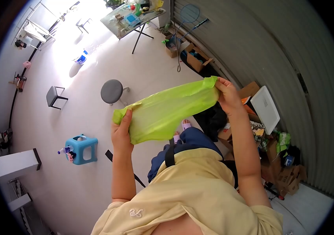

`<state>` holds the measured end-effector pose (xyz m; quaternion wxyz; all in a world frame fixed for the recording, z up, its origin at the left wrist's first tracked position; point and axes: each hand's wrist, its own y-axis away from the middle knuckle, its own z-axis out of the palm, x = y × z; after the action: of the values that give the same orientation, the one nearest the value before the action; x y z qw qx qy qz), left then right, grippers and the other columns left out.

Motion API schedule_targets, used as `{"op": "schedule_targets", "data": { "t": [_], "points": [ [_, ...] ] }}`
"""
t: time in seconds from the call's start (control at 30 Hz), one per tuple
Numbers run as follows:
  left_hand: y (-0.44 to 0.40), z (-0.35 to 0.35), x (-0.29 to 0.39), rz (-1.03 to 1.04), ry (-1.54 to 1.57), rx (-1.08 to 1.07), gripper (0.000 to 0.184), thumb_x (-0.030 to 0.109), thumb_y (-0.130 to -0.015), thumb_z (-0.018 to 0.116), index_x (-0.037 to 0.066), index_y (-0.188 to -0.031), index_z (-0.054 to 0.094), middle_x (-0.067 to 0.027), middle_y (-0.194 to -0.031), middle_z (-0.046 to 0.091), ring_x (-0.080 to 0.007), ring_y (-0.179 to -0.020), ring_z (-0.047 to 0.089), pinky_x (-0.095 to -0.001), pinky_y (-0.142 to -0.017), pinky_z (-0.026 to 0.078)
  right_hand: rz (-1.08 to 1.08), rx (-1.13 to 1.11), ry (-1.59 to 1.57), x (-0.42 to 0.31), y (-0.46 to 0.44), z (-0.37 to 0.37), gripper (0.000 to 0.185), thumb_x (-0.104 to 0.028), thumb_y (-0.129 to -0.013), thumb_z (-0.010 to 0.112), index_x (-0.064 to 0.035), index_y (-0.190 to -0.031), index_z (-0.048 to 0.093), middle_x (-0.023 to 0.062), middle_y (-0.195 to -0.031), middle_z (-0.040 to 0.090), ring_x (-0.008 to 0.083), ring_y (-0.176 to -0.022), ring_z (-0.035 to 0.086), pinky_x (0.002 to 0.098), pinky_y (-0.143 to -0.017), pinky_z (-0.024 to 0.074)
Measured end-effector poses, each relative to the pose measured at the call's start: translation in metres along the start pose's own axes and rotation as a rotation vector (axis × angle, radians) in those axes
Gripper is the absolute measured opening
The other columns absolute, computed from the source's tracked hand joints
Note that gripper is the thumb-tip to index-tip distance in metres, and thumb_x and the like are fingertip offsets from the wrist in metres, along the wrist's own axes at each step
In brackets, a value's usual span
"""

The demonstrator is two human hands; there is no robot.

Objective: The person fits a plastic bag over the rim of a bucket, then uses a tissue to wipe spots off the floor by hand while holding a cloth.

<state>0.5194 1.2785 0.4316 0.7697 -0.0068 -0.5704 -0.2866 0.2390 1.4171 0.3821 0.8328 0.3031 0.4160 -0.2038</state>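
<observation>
A thin, see-through lime-green plastic bag [171, 107] is stretched between my two hands, in front of my body and above the floor. Its left end is pinched by my left hand [122, 132], with the thumb lying over the plastic. At the upper right corner, the fingers and thumb of my right hand [228, 94] close on the bag's edge. The right end sits higher than the left, and the lower edge hangs loose. Parts of the fingers of my left hand are hidden behind the plastic.
A round grey stool [112, 91] stands just beyond the bag. To the left are a blue plastic stool [83, 150] with a bottle on it and a small dark stool [52, 96]. A cluttered folding table [151, 16] is farther off. Cardboard boxes [290, 180] line the right wall.
</observation>
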Motion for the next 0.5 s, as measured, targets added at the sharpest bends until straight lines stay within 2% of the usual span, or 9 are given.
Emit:
{"op": "schedule_targets", "data": {
  "t": [0.03, 0.13, 0.2, 0.23, 0.3, 0.37, 0.43, 0.47, 0.5],
  "points": [
    [-0.003, -0.006, 0.003, -0.008, -0.088, -0.009, 0.024, 0.021, -0.088, 0.056, 0.001, -0.102, 0.058, -0.0039, -0.091, 0.06, -0.0106, -0.079, 0.057, -0.0253, -0.067, 0.048, 0.086, -0.051, 0.086, -0.009, -0.008, -0.01, 0.016, -0.014, -0.087, 0.057, -0.0022, -0.096, 0.061, 0.0034, -0.087, 0.064, 0.0112, -0.073, 0.061, 0.023, -0.067, 0.0494],
    [-0.004, -0.004, 0.004, -0.052, -0.112, -0.018, 0.026, 0.021, -0.088, 0.055, 0.002, -0.106, 0.056, -0.0054, -0.092, 0.06, -0.0124, -0.079, 0.059, -0.0262, -0.068, 0.049, 0.118, -0.175, 0.279, -0.033, -0.025, -0.012, 0.024, -0.021, -0.085, 0.06, -0.0024, -0.1, 0.059, 0.0036, -0.085, 0.064, 0.012, -0.074, 0.061, 0.0226, -0.068, 0.0496],
    [0.001, 0.014, 0.013, -0.095, 0.005, 0.07, 0.029, 0.022, -0.088, 0.055, 0.002, -0.109, 0.053, -0.0063, -0.096, 0.059, -0.0138, -0.083, 0.059, -0.0271, -0.07, 0.049, -0.162, -0.242, -0.173, -0.042, -0.029, -0.003, 0.04, -0.027, -0.08, 0.065, -0.0032, -0.11, 0.055, 0.0048, -0.091, 0.063, 0.0141, -0.085, 0.061, 0.0262, -0.077, 0.0489],
    [0.003, 0.022, 0.018, -0.143, 0.121, 0.138, 0.033, 0.024, -0.089, 0.054, 0.003, -0.113, 0.051, -0.0073, -0.099, 0.058, -0.0152, -0.086, 0.059, -0.028, -0.073, 0.05, -0.149, -0.263, -0.178, -0.038, -0.029, 0.005, 0.04, -0.027, -0.08, 0.065, -0.0032, -0.11, 0.055, 0.0048, -0.091, 0.063, 0.0141, -0.085, 0.061, 0.0262, -0.077, 0.0489],
    [-0.003, 0.029, 0.018, -0.106, 0.249, 0.121, 0.037, 0.027, -0.089, 0.052, 0.003, -0.117, 0.049, -0.0086, -0.105, 0.057, -0.0176, -0.093, 0.057, -0.0302, -0.078, 0.048, -0.106, -0.45, -0.467, -0.026, -0.022, 0.027, 0.054, -0.031, -0.076, 0.069, -0.0039, -0.119, 0.05, 0.0063, -0.104, 0.061, 0.0162, -0.098, 0.057, 0.0309, -0.088, 0.0444],
    [-0.011, 0.035, 0.018, -0.069, 0.374, 0.094, 0.041, 0.03, -0.09, 0.049, 0.003, -0.12, 0.047, -0.0099, -0.111, 0.056, -0.0199, -0.1, 0.056, -0.0323, -0.083, 0.047, 0.065, -0.653, -0.201, 0.024, -0.033, 0.009, 0.058, -0.028, -0.076, 0.069, -0.0035, -0.124, 0.046, 0.0069, -0.114, 0.056, 0.0178, -0.105, 0.053, 0.0328, -0.095, 0.0384],
    [-0.02, 0.039, 0.022, -0.118, 0.486, 0.036, 0.041, 0.03, -0.091, 0.047, 0.003, -0.122, 0.047, -0.0094, -0.115, 0.055, -0.0199, -0.102, 0.056, -0.0338, -0.084, 0.047, 0.185, -0.715, 0.274, 0.052, -0.037, -0.006, 0.051, -0.024, -0.08, 0.066, -0.0026, -0.122, 0.046, 0.0067, -0.113, 0.057, 0.0178, -0.104, 0.054, 0.0315, -0.094, 0.0396],
    [-0.025, 0.037, 0.028, -0.132, 0.516, 0.04, 0.039, 0.029, -0.091, 0.047, 0.003, -0.12, 0.049, -0.0095, -0.115, 0.056, -0.0206, -0.103, 0.055, -0.0341, -0.085, 0.047, 0.196, -0.736, 0.271, 0.052, -0.043, -0.01, 0.051, -0.024, -0.08, 0.066, -0.0026, -0.122, 0.046, 0.0067, -0.113, 0.057, 0.0178, -0.104, 0.054, 0.0315, -0.094, 0.0396],
    [-0.029, 0.03, 0.033, -0.119, 0.517, 0.06, 0.039, 0.029, -0.091, 0.047, 0.003, -0.12, 0.049, -0.0095, -0.115, 0.056, -0.0206, -0.103, 0.055, -0.0341, -0.085, 0.047, 0.208, -0.633, 0.141, 0.043, -0.045, -0.006, 0.045, -0.022, -0.083, 0.063, -0.0027, -0.121, 0.047, 0.0062, -0.111, 0.057, 0.0169, -0.102, 0.054, 0.0307, -0.091, 0.0413]
  ]
}}
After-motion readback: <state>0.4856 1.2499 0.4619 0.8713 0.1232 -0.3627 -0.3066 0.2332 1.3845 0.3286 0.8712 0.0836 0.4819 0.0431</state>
